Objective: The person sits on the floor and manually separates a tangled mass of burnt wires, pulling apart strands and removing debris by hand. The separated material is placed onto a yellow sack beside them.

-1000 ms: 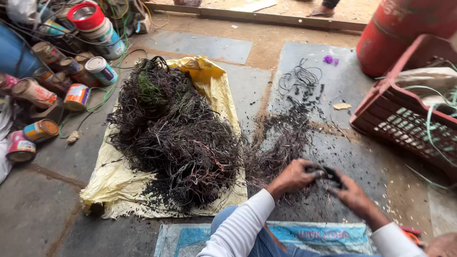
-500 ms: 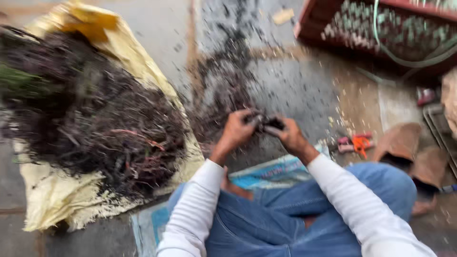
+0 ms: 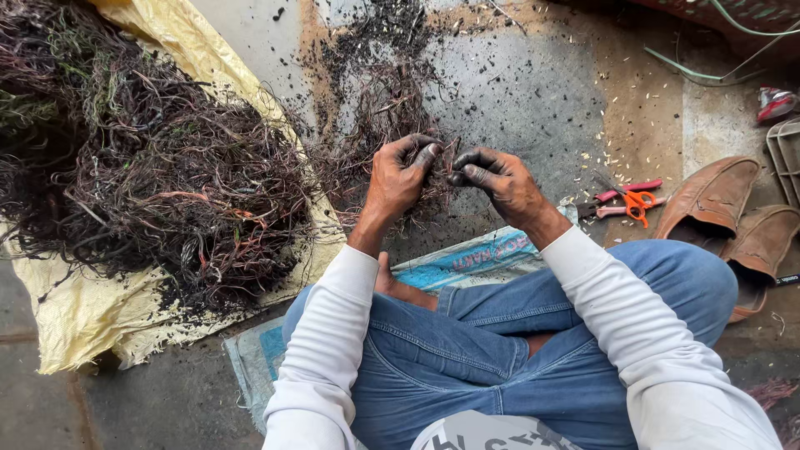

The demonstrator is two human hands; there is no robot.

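Head view: left hand (image 3: 398, 179) and right hand (image 3: 500, 179), sooty, curled together, pinch burnt wires (image 3: 392, 117). Since earlier they've stayed joined; view shifted closer.

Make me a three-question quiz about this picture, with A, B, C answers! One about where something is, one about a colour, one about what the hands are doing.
1. Where does the big pile of wires lie?
A. in a bucket
B. on a yellow sack
C. on the person's lap

2. What colour are the handles of the cutters?
A. orange and pink
B. green
C. black

3. What are the hands doing?
A. resting flat on the knees
B. holding the cutters
C. pinching a dark bit of wire between them

Answers:
1 B: the yellow sack shows under the pile.
2 A: one tool is orange, one pink.
3 C: the left hand and right hand meet, sooty fingers closed on a wire piece.
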